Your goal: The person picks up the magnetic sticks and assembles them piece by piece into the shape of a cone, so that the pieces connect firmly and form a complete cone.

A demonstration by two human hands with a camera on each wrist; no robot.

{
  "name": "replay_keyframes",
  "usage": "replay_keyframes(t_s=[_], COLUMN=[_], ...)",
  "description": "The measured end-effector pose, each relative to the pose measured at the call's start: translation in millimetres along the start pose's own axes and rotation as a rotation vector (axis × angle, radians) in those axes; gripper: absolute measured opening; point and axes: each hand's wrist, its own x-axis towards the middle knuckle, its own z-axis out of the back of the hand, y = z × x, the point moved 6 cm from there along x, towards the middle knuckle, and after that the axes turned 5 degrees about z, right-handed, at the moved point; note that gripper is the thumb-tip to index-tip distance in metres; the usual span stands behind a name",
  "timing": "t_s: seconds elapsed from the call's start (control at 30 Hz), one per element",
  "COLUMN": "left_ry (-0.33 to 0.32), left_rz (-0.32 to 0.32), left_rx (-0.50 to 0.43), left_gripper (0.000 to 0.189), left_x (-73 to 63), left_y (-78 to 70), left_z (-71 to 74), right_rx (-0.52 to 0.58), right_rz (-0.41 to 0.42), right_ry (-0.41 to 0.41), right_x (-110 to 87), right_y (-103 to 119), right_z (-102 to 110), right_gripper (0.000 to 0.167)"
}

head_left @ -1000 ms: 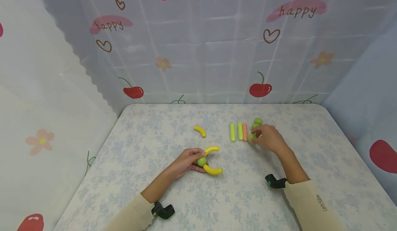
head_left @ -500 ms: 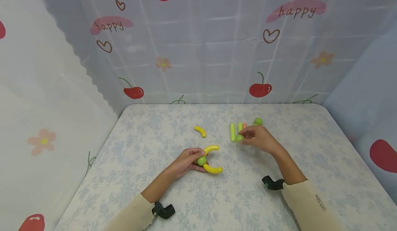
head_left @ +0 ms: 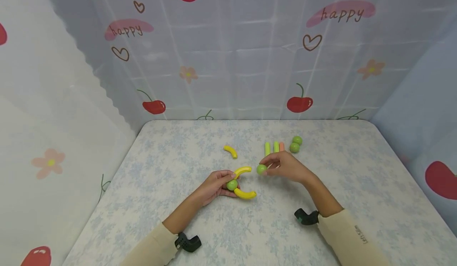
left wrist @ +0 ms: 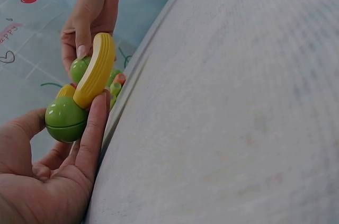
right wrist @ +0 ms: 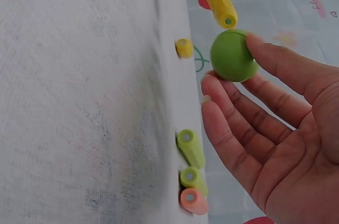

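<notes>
My left hand (head_left: 216, 184) grips a green ball (head_left: 232, 185) low over the table's middle. Two curved yellow rods (head_left: 245, 194) stick out of that ball toward the right, spread like a C. In the left wrist view a seam runs round the ball (left wrist: 65, 119), and one ribbed yellow rod (left wrist: 97, 70) rises from it. Thumb and fingertips of my right hand (head_left: 290, 167) pinch a second green ball (right wrist: 232, 57), just right of the upper rod's end. The right wrist view shows a hole in the end of a yellow rod (right wrist: 218, 1) close beside this ball.
A loose curved yellow rod (head_left: 230, 151) lies farther back. Two straight light green rods (head_left: 267, 148) and an orange rod (head_left: 282, 146) lie behind my right hand, partly covered by it. Two more green balls (head_left: 294, 147) sit to their right. A printed curtain (head_left: 235, 59) hangs behind the table.
My right hand has taken a green ball from the row at the back right and carried it left and nearer, up to the yellow rods. The left hand has stayed nearly still.
</notes>
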Motion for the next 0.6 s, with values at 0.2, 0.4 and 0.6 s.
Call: replay_keyframes(t_s=[0.2, 0.4, 0.6], left_ry=[-0.001, 0.004, 0.011], left_rz=[0.0, -0.012, -0.035], left_rx=[0.003, 0.019, 0.066], left_gripper=[0.041, 0.041, 0.04], left_x=[0.4, 1.4, 2.3], left_y=[0.3, 2.2, 3.4], left_z=[0.0, 0.9, -0.5], right_rx=[0.035, 0.073, 0.114], right_rz=[0.02, 0.018, 0.009], right_ry=[0.011, 0.012, 0.023], right_x=[1.7, 2.8, 3.4], right_y=[2, 5, 2], right_z=[-9, -16, -18], right_gripper=[0.032, 0.032, 0.033])
